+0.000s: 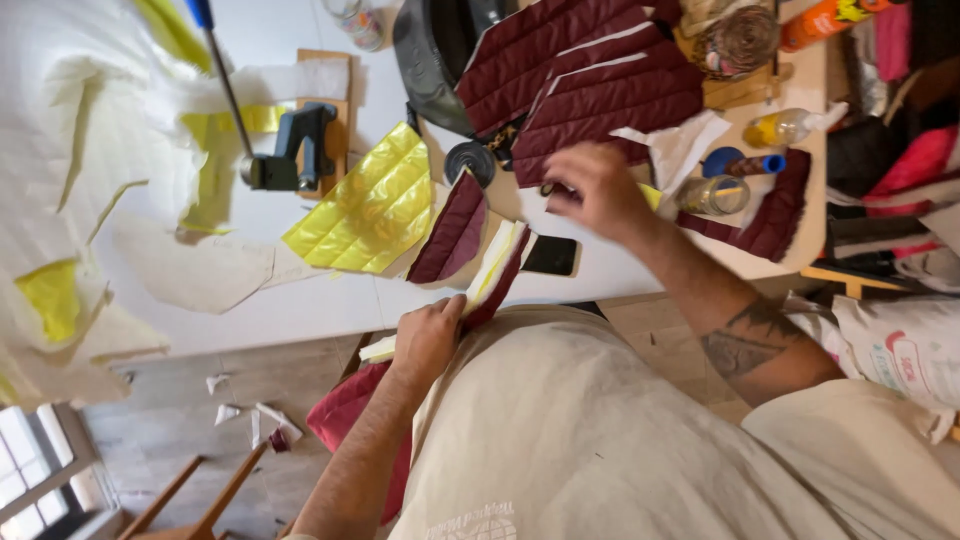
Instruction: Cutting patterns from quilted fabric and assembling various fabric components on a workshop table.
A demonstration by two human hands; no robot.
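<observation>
A yellow quilted piece (368,205) lies flat on the white table (300,300). Right of it, the left hand (428,340) grips a stack of maroon and cream fabric pieces (490,275) at the near table edge, seemingly to steady it. Further right, the right hand (595,190) hovers blurred; its fingers seem to pinch something small, impossible to identify

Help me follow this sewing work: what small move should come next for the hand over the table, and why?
Probably the right hand should close on the small dark scissors and lift them. Its fingers are already curled at them on the white table, while the left hand holds the stack of maroon and cream quilted pieces at the table edge. The grip itself is blurred.
</observation>
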